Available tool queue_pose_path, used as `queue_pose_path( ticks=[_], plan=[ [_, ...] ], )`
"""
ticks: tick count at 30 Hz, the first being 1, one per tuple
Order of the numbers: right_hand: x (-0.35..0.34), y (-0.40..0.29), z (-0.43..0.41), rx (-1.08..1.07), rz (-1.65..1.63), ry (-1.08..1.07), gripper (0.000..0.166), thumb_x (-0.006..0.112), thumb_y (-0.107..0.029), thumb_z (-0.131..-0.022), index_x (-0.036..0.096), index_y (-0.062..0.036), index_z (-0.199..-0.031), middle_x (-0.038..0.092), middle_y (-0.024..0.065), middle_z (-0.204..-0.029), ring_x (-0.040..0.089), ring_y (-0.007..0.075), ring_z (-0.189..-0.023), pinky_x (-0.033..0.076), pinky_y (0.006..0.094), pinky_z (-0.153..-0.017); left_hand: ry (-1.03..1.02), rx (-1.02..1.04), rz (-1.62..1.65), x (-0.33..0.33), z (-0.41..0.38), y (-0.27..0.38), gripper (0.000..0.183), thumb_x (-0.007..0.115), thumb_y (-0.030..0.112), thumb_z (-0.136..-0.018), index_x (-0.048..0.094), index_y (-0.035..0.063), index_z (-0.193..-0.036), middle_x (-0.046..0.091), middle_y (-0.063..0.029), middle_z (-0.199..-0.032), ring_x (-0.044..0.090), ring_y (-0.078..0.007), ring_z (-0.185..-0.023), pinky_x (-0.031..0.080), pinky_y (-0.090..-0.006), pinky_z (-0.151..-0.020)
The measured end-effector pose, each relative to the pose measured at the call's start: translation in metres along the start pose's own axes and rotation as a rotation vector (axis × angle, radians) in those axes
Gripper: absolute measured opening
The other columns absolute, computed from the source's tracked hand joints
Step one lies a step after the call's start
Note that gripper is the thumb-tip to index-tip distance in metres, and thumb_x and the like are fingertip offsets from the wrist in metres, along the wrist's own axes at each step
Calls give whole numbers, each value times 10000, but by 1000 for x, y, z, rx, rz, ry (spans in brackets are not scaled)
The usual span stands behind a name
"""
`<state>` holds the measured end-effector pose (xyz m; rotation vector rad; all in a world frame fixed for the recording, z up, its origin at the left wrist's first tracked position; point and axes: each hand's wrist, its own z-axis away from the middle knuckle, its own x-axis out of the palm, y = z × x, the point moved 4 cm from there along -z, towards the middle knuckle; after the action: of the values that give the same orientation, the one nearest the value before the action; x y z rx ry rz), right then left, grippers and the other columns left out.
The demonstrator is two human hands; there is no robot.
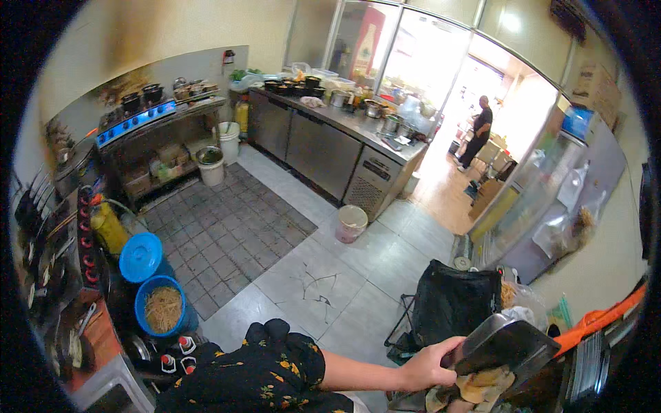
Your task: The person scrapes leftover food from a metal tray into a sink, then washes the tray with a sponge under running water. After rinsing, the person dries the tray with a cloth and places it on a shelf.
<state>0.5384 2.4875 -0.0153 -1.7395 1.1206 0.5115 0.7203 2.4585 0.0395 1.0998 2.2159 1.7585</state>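
Note:
My left hand (427, 364) reaches across to the lower right and grips the near edge of a rectangular metal pan (498, 338). The pan is tilted, and its dark inner side shows. Pale brown pieces of food (485, 384) lie at its lower end; what kind they are cannot be made out. A black bag (457, 302) stands just beyond the pan. My right hand is not clearly in view; the picture's bottom edge cuts off the area below the food.
Blue tubs stand at left, one open (164, 307) with pale strips inside. A lidded bucket (352, 223) sits on the floor by the steel counter (325, 142). A gas stove (137, 121) lines the back wall. A person (477, 131) stands beyond the doorway. Orange cloth (594, 322) hangs at right.

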Motion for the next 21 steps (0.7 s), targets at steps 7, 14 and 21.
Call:
queue_pose_path(
  ticks=[7, 14, 21],
  plan=[
    [17, -15, 29, -33, -10, -48, 337, 472, -225, -783, 443, -61, -1075, 485, 90, -988, 471, 224, -887, 389, 384, -789, -78, -109, 56, 28, -15, -17, 515, 521, 98, -595, 406, 44, -1094, 350, 18, -752, 347, -84, -684, 313, -205, -606],
    [-40, 35, 27, 105, 17, 168, 328, 488, -214, -773, 456, -60, -1061, 491, 90, -970, 474, 221, -871, 390, 383, -782, -237, -165, 155, 59, 0, -41, 480, 513, 87, -575, 425, 35, -1044, 375, 7, -730, 367, -84, -665, 318, -208, -590],
    [-57, 68, 53, 263, -44, 277, 319, 505, -202, -763, 469, -59, -1046, 497, 89, -951, 477, 218, -855, 391, 382, -774, -303, -141, 113, 63, -4, -27, 420, 521, 96, -573, 424, 35, -977, 362, 12, -720, 359, -87, -647, 328, -221, -579]
  ],
)
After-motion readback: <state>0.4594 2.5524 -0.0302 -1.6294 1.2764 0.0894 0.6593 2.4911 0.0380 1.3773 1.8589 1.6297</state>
